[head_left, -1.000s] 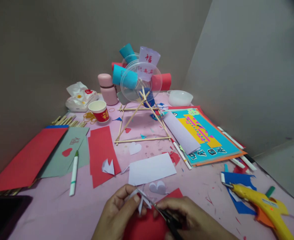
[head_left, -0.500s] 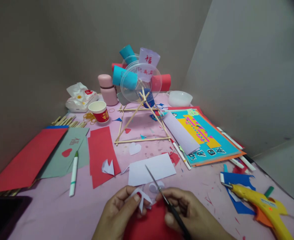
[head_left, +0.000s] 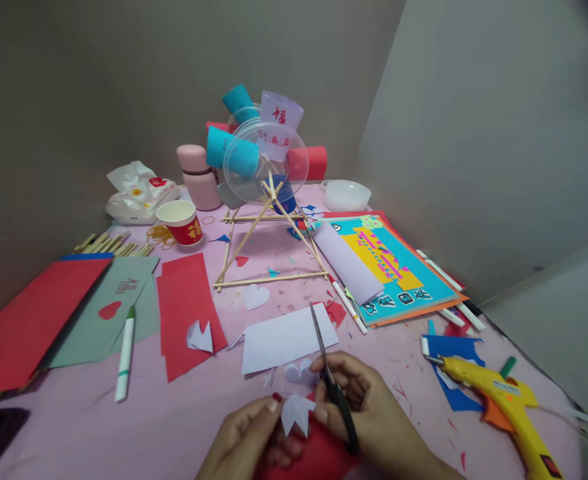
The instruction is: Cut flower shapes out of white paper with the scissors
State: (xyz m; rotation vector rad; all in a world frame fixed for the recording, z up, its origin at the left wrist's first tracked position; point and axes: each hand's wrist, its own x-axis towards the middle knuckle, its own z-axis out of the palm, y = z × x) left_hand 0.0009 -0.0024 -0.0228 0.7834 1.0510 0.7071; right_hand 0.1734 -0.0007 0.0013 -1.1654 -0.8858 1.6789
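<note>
**A:** What are the hands doing at the near edge of the worktop (head_left: pixel 99 427)?

**B:** The left hand (head_left: pixel 247 443) has its grip closed on a small white paper cutout (head_left: pixel 295 413), pinched between thumb and fingertips. The cutout stands up with a jagged top edge, right above a red sheet (head_left: pixel 319 453) that lies under both hands.

**A:** And the right one?

**B:** The right hand (head_left: pixel 369 417) has its grip closed around the black handles of a pair of scissors (head_left: pixel 330 377). The blades lie together and point away, toward the far side, with the tip over a white paper rectangle (head_left: pixel 287 337). The scissors sit just right of the cutout; I can't tell whether they touch it.

**A:** What lies close by?

**B:** A white paper heart (head_left: pixel 299 372) lies just beyond the hands, near the rectangle's near edge. To the right, a yellow glue gun (head_left: pixel 504 400) rests on blue scraps. To the left, a green-tipped marker (head_left: pixel 125 353) lies beside a grey sheet and a red strip (head_left: pixel 187 313).

**A:** Farther back?

**B:** A stick frame (head_left: pixel 269 247) carries a clear disc with coloured cups (head_left: pixel 259 153). Left of it stand a red paper cup (head_left: pixel 180 221) and a pink bottle (head_left: pixel 198 177); to the right lies a colourful collage board (head_left: pixel 389 263).
</note>
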